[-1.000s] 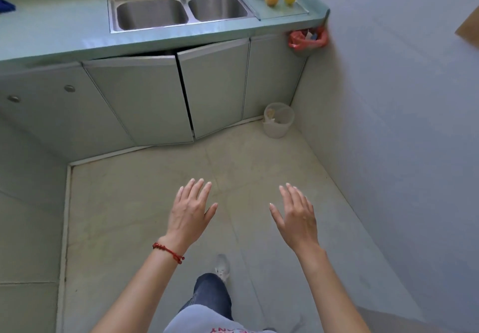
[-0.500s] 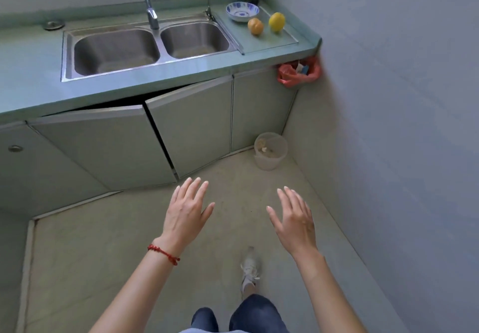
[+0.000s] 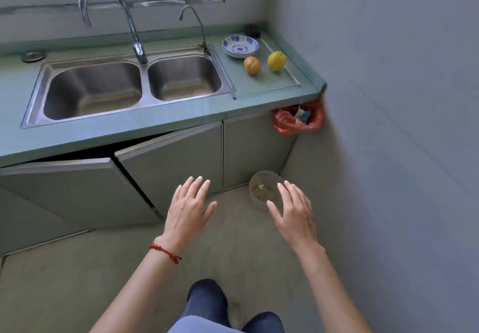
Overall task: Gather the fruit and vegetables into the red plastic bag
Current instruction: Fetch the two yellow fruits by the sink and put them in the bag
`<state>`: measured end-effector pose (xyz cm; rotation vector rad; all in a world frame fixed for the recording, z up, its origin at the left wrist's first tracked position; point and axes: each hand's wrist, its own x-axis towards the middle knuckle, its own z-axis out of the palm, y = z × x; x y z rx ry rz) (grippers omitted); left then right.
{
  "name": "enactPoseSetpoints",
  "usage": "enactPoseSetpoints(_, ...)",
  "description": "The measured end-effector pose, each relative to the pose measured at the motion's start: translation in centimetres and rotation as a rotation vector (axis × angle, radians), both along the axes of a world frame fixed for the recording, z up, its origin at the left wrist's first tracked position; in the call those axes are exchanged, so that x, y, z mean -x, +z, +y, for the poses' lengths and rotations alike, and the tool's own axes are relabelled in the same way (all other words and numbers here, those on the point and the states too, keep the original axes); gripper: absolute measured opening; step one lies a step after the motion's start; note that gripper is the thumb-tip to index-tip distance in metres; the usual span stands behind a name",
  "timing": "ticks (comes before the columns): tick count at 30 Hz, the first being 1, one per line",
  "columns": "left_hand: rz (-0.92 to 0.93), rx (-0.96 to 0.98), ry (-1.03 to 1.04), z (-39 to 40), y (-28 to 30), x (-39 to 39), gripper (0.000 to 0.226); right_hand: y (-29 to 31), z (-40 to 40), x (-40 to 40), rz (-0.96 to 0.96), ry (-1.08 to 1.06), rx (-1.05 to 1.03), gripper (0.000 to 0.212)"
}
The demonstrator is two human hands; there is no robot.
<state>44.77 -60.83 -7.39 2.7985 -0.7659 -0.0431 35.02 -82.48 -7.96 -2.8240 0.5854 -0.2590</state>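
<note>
An orange fruit and a yellow fruit sit side by side on the green counter, right of the sink. A red plastic bag hangs under the counter's right end, against the wall, with some items inside. My left hand and my right hand are held out low in front of the cabinets, fingers spread, holding nothing, well below and short of the fruit.
A blue-and-white bowl stands behind the fruit. A double steel sink with two taps fills the counter's middle. Two cabinet doors hang ajar. A small clear bin stands on the floor by the corner. The wall closes the right side.
The view has moved closer to the counter; the sink, fruit and bag appear nearer and larger. Both hands stay open and spread in front of me.
</note>
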Motion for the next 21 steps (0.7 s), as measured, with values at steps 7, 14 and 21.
enactPoseSetpoints(7,0.017,0.023,-0.022,-5.7,-0.9,-10.0,0.058,-0.5,-5.3,-9.3,0.019,-0.013,-0.031,0.056)
enactPoseSetpoints(14,0.023,0.032,-0.064,-11.4,0.2,-21.2,0.061,0.2,-10.2,-19.1,-0.011,-0.044,-0.043,0.061)
enactPoseSetpoints(21,0.031,0.052,-0.084,-15.5,-0.5,-28.1,0.059,1.1,-14.2,-25.9,-0.030,-0.079,-0.170,0.055)
